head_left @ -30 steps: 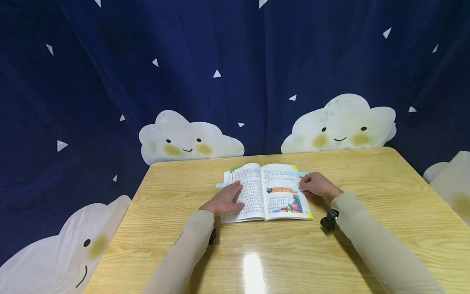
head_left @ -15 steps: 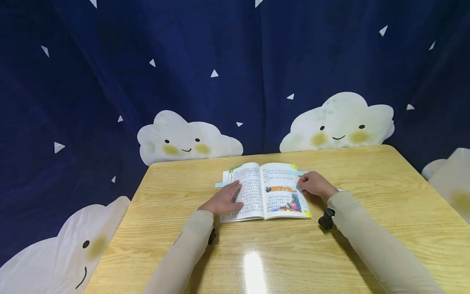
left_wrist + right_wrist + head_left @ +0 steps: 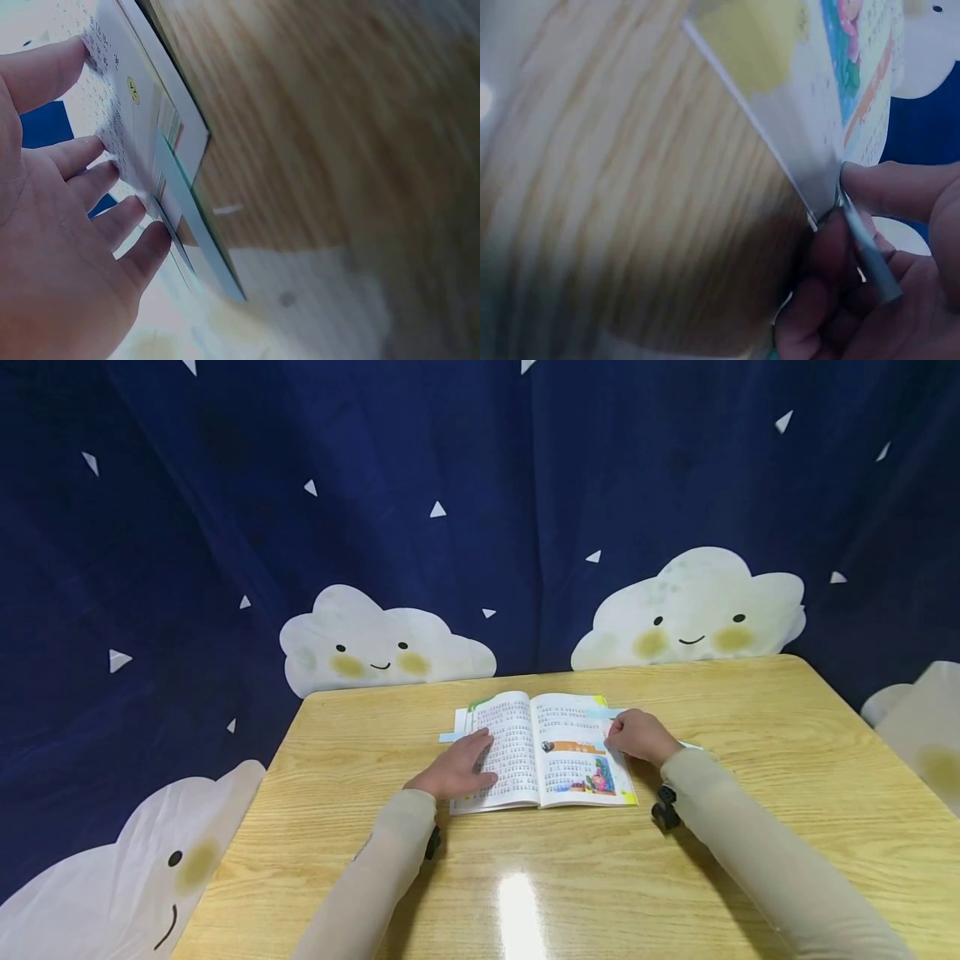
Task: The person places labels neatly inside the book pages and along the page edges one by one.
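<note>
An open book [image 3: 510, 756] lies on the table, printed text on its left page and a colourful picture low on its right page. My left hand [image 3: 453, 767] rests on the left page with its fingers spread; in the left wrist view its fingertips touch the paper. At the outer edge of the right page, my right hand [image 3: 643, 735] pinches a narrow pale-blue strip [image 3: 874, 259] between thumb and fingers. A second pale-blue strip [image 3: 618, 713] sticks out above that hand, and another blue strip [image 3: 450, 737] juts from the book's left side.
The wooden table [image 3: 585, 877] carries the book near its far edge. A dark blue curtain [image 3: 465, 460] with white clouds hangs right behind it. A small pale piece [image 3: 692, 746] shows just behind the right cuff. Black wrist cameras [image 3: 664, 810] sit under the forearms.
My right hand and wrist have shifted slightly left, and a pale piece now shows behind the right cuff. My left hand stays in place on the page.
</note>
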### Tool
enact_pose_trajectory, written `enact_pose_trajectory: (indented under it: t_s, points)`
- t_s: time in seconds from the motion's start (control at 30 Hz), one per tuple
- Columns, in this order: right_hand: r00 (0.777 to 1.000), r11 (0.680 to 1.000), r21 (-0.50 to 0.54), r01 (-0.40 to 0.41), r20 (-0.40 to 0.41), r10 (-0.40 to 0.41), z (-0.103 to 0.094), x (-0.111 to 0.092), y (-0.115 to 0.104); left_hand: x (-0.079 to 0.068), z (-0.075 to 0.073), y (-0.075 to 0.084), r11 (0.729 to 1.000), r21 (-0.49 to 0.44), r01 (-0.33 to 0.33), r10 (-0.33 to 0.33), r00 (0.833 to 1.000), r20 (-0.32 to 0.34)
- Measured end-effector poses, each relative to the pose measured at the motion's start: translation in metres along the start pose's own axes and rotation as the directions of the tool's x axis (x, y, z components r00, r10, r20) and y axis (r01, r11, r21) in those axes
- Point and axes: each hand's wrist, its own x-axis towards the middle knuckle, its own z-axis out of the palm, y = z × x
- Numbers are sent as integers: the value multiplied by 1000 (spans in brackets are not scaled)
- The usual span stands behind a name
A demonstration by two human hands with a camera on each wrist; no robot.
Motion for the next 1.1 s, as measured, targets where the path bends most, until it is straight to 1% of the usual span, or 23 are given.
enact_pose_trajectory:
  t_s: [0.13, 0.2, 0.27, 0.3, 0.37, 0.47, 0.53, 0.6, 0.67, 0.73, 0.77, 0.9, 0.97, 1.03, 1.1]
  points:
    - [998, 995, -94, 43, -42, -47, -2, -8, -4, 0, 0, 0, 1000, 10, -3, 3, 1000, 0]
    - [991, 982, -160, 104, -69, -116, -3, -12, -4, -1, 0, 1, 1000, 9, -2, 2, 1000, 2]
    - [977, 958, -240, 158, -102, -187, -4, -18, -4, -1, -1, 2, 1000, -5, 0, 0, 1000, 5]
    - [967, 941, -285, 181, -121, -223, -5, -20, -4, -1, -1, 2, 1000, -8, 2, -2, 1000, 9]
    - [940, 903, -360, 235, -152, -306, -6, -26, -4, -1, -1, 2, 1000, -16, 2, -2, 1000, 12]
    - [898, 842, -453, 293, -171, -405, -7, -34, -5, 0, 0, 2, 1000, -10, 3, -3, 1000, 15]
    - [872, 804, -491, 336, -161, -462, -7, -38, -6, 0, 0, 1, 1000, -5, 5, -5, 1000, 12]
    - [851, 772, -514, 374, -140, -506, -6, -42, -6, 1, 1, 0, 1000, 0, 6, -6, 1000, 12]
    - [842, 756, -516, 402, -116, -527, -4, -43, -6, 1, 1, -1, 1000, 3, 7, -7, 1000, 12]
    - [848, 757, -507, 413, -88, -522, -2, -44, -6, 1, 1, -1, 1000, -3, 6, -6, 1000, 12]
    - [855, 760, -502, 413, -73, -513, -1, -44, -6, 1, 1, -1, 1000, -8, 4, -4, 1000, 11]
    - [901, 783, -500, 371, -10, -433, 0, -44, -7, 1, 2, -2, 999, -34, -21, 21, 1000, 2]
    - [920, 796, -500, 342, 7, -392, 0, -44, -8, 0, 2, -2, 999, -25, -36, 36, 999, -9]
    - [931, 805, -500, 321, 10, -365, 0, -43, -10, 0, 2, -2, 999, -23, -44, 44, 999, -19]
    - [935, 807, -502, 312, 10, -355, 1, -43, -12, 1, 2, -3, 999, -13, -37, 37, 999, -25]
